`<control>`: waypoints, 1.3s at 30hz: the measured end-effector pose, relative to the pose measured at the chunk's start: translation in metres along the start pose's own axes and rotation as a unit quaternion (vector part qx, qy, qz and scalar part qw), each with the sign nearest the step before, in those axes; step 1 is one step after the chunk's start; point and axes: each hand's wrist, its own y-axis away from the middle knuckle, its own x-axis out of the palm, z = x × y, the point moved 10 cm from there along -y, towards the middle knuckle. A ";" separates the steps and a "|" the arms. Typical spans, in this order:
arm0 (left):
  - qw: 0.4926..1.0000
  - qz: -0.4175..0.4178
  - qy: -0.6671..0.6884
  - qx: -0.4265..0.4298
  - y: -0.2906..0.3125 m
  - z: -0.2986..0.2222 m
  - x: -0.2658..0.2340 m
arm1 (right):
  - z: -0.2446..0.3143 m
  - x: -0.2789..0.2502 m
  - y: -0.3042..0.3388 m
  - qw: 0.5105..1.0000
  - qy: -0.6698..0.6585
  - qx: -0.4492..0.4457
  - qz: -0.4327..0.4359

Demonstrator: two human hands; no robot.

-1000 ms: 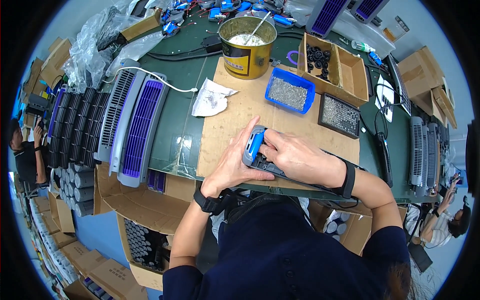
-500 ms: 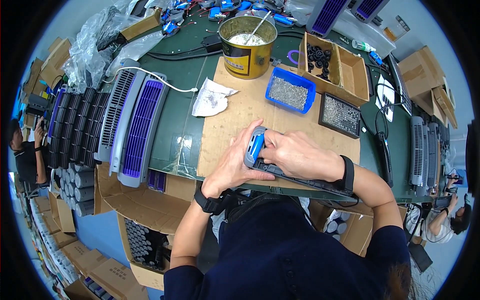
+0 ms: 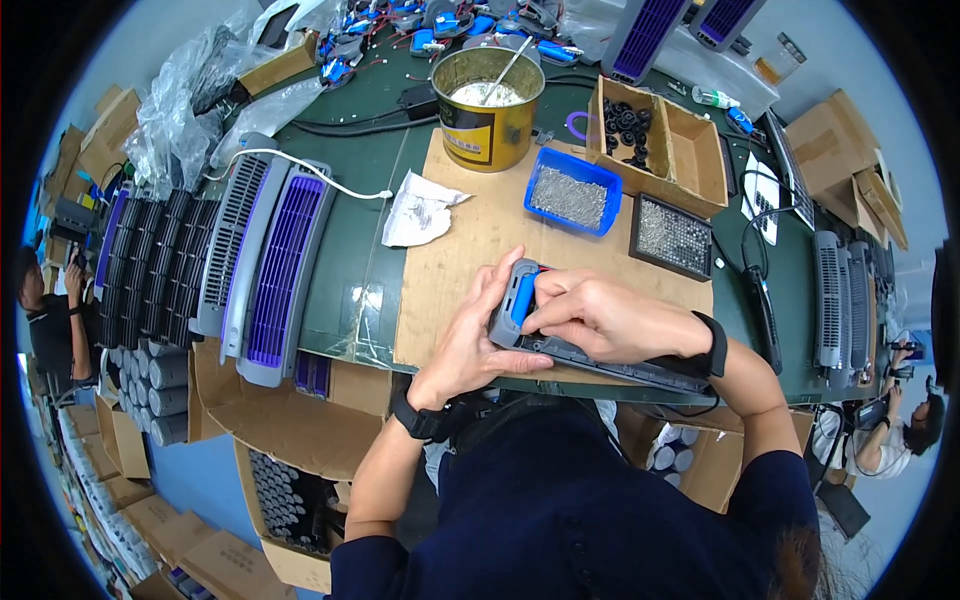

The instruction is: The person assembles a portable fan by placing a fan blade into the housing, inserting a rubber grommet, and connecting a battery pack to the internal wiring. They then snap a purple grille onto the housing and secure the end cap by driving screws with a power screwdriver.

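A long grey plastic housing (image 3: 640, 374), its hollow side facing up, lies slantwise along the front edge of the table. My left hand (image 3: 462, 348) is closed round its left end, with the thumb along the near side and the fingers along the far side. A blue block-shaped part (image 3: 523, 299) sits inside that end. My right hand (image 3: 625, 318) reaches over the housing, thumb and fingertips pinched together right beside the blue part. Whatever is between those fingertips is hidden. The right wrist lies above the housing's right portion.
A cardboard sheet (image 3: 430, 310) covers the work area. Beyond stand a metal tin (image 3: 470, 137), a blue tray of small metal pieces (image 3: 545, 215), a black tray of screws (image 3: 650, 258) and a divided box with black parts (image 3: 690, 195). Purple-grilled units (image 3: 265, 350) stand left; people sit at both sides.
My right hand's fingers have drawn back slightly from the blue part, showing more of the housing's inside. My left hand keeps its hold. The whole view has shifted a little.
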 end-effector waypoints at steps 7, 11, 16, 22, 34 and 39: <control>0.981 -0.118 -0.062 0.139 -0.016 -0.082 -0.028 | 0.069 -0.094 0.041 0.961 -0.148 0.012 -0.235; 0.924 -0.140 -0.178 0.309 -0.033 -0.187 -0.021 | 0.102 -0.124 0.084 0.892 -0.251 -0.080 -0.368; 0.868 -0.079 -0.295 0.391 -0.050 -0.259 0.044 | 0.130 -0.162 0.135 0.874 -0.067 -0.038 -0.480; 0.864 -0.044 -0.234 0.443 -0.060 -0.246 0.098 | 0.107 -0.158 0.142 0.951 0.018 0.080 -0.297; 0.915 0.091 -0.157 0.360 -0.077 -0.201 0.163 | 0.076 -0.157 0.204 0.892 -0.171 0.289 -0.302; 0.905 0.064 -0.135 0.399 -0.069 -0.208 0.156 | 0.079 -0.151 0.194 0.896 -0.172 0.212 -0.350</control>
